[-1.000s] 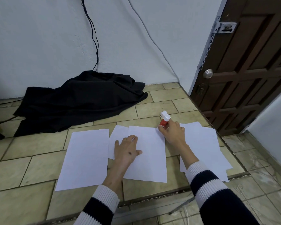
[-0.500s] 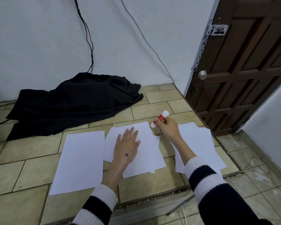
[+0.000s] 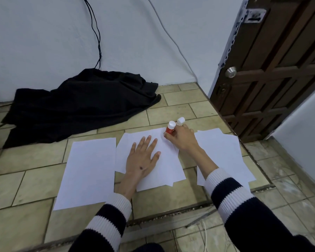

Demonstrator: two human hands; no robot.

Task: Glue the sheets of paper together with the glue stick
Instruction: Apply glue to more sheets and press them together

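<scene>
White paper sheets lie on the tiled floor. My left hand (image 3: 143,158) presses flat, fingers spread, on the middle stack of sheets (image 3: 166,166). My right hand (image 3: 183,140) grips a red glue stick (image 3: 170,129) with a white end, held upright at the far right corner of that stack. A white cap (image 3: 180,121) shows just behind the stick by my fingers. A single sheet (image 3: 89,170) lies to the left. Another pile of sheets (image 3: 224,151) lies to the right, partly hidden by my right forearm.
A black cloth (image 3: 76,106) is heaped on the floor by the white wall, with cables (image 3: 96,33) hanging above it. A dark wooden door (image 3: 273,70) stands at the right. A floor step edge (image 3: 171,215) runs just below the sheets.
The right hand has brought the glue stick down from a tilted hold to upright at the stack's far corner. The left hand stays flat on the middle sheets. The camera moved closer.
</scene>
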